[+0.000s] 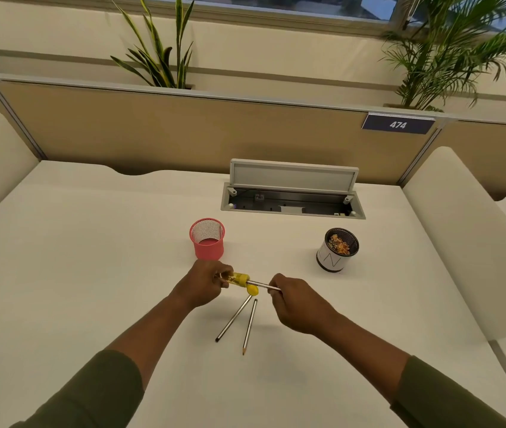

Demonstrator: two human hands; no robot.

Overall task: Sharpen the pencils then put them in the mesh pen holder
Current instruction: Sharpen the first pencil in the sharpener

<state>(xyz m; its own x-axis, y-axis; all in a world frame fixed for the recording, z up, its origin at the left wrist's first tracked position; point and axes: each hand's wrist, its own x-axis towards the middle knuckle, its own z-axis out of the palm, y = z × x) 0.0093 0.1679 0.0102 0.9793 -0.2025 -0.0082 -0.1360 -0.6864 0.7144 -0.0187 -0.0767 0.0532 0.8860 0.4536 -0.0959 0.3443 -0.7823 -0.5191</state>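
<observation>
We work near the middle of the white desk [91, 257]; bare surface lies open to left and front, with side panels at both edges. Our left hand [203, 284] is closed around the yellow sharpener [238, 280]; our right hand [288, 299] pinches one pencil [262, 285] seated in it. Two pencils [239, 319] lie just below — three total. One pink mesh holder [207, 239] stands beyond, one shavings cup [336, 250] to the right.

Blue plate [397, 125] on the top rail of the tan partition [183, 131] is showing "474" in white digits. White wrap on the black mesh cup [336, 250] at right of the bench [91, 242] is showing a thin-line "N". Nothing else is reading clearly.
</observation>
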